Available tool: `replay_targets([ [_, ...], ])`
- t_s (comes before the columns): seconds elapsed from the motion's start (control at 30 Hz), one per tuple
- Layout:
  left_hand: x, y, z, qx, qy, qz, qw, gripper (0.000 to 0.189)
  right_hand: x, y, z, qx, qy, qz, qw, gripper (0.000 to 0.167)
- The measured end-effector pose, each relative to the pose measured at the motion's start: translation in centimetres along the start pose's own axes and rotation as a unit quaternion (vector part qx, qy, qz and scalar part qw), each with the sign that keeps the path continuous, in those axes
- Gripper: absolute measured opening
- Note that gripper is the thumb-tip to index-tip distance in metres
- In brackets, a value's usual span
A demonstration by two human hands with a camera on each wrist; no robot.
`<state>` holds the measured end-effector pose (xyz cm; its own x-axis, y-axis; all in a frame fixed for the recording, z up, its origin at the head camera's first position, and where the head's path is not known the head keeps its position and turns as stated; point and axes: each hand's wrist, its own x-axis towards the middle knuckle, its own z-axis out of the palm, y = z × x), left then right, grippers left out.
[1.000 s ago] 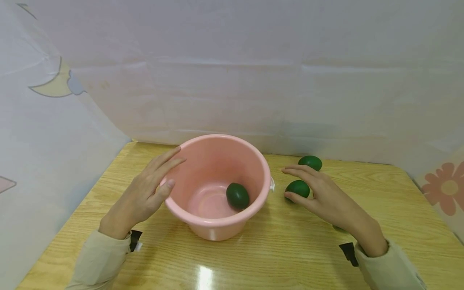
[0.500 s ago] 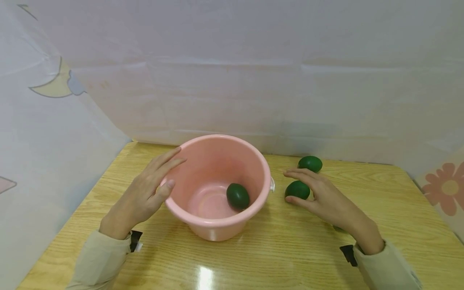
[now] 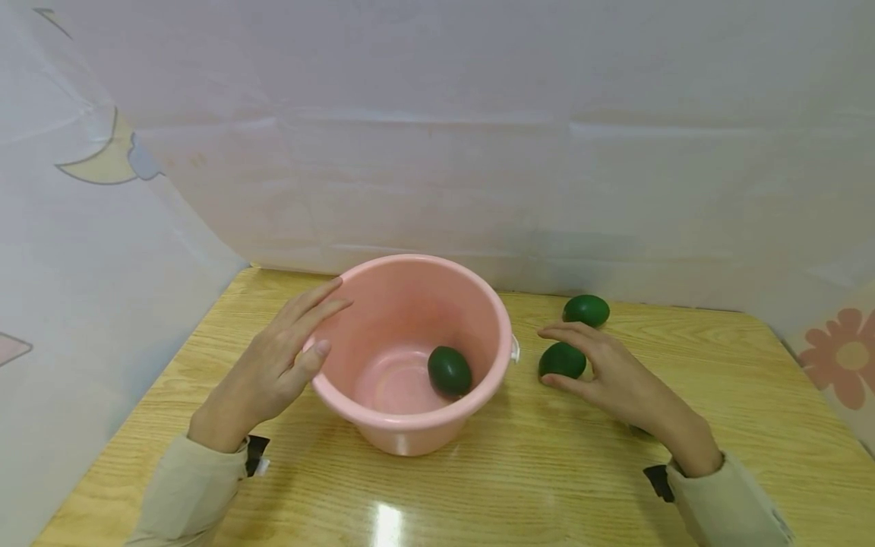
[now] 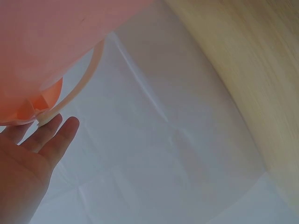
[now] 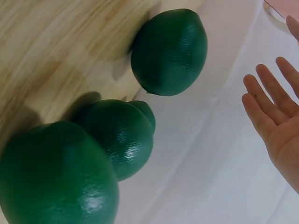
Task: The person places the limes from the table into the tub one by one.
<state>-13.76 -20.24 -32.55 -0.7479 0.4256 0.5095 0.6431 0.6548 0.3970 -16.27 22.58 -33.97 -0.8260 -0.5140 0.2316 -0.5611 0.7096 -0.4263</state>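
A pink plastic bucket [image 3: 410,437] stands on the table, a dark green oval fruit [image 3: 449,371] lying on its bottom. My left hand [image 3: 273,357] rests at the left of the rim with fingers extended; in the left wrist view the fingertips meet the rim beside the pale handle [image 4: 86,77]. To the right of the bucket, my right hand [image 3: 608,365] hovers over another green fruit [image 3: 562,359], thumb and fingers spread and nothing in its grasp. The right wrist view shows glossy green fruits [image 5: 170,52] apart from the straight fingers.
Behind the right hand lies one more green fruit [image 3: 586,310], and another [image 3: 640,431] is mostly hidden under the right forearm. The wooden table [image 3: 478,494] ends at a pale wall covering [image 3: 437,152] at the back and sides.
My right hand has drifted slightly right and toward me, over the same fruit. The left hand, the bucket and the fruits look unmoved.
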Motion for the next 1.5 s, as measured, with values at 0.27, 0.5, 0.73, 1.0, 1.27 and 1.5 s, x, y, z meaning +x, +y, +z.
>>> replay_targets([
  [0.27, 0.0, 0.0, 0.0, 0.000, 0.003, 0.001, 1.0000, 0.050, 0.0, 0.7, 0.2, 0.002, -0.010, 0.014, 0.9999, 0.059],
  [0.5, 0.0, 0.0, -0.1, 0.002, -0.005, -0.003, 1.0000, 0.052, 0.0, 1.4, 0.4, 0.000, -0.021, 0.021, 0.9996, 0.060],
  [0.73, 0.0, -0.1, 0.1, 0.002, 0.003, 0.000, 1.0000, 0.049, 0.0, 1.8, 0.5, 0.000, -0.037, 0.038, 0.9986, 0.060],
  [1.0, -0.1, 0.0, 0.0, 0.004, 0.002, -0.002, 1.0000, 0.049, 0.1, 2.4, 0.7, 0.002, -0.041, 0.039, 0.9984, 0.061],
  [1.27, -0.1, 0.1, -0.1, 0.005, -0.002, -0.004, 1.0000, 0.050, 0.1, 3.3, 1.0, -0.006, -0.039, 0.031, 0.9987, 0.062],
  [1.5, -0.1, -0.1, 0.1, 0.002, 0.002, 0.001, 1.0000, 0.049, -0.1, 3.9, 1.0, -0.007, -0.044, 0.038, 0.9983, 0.062],
])
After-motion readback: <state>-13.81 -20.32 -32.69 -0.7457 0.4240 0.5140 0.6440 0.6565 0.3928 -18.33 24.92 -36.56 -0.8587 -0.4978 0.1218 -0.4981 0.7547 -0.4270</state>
